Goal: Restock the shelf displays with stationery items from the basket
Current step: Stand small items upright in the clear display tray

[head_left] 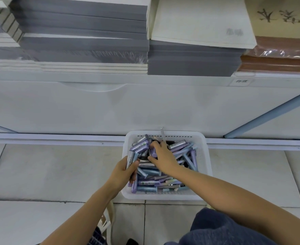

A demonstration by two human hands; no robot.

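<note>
The left hand (123, 171) sits at the left edge of the white basket (208, 167), fingers wrapped tight round a small bundle (132, 157) of lilac and blue tubes. The basket stands on the tiled floor (57, 174), its far rim against the foot of the shelf (145, 106), and is heaped with loose tubes (151, 183). The right hand (160, 157) reaches into the far middle, fingers curled, seemingly pinching one purple tube (152, 151).

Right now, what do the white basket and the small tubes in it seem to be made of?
The basket looks like moulded white plastic, smooth and slightly glossy, with a row of slots under its far rim. The tubes look like plastic with a pearly purple, blue or silver sheen and printed labels; metal cannot be excluded.
</note>
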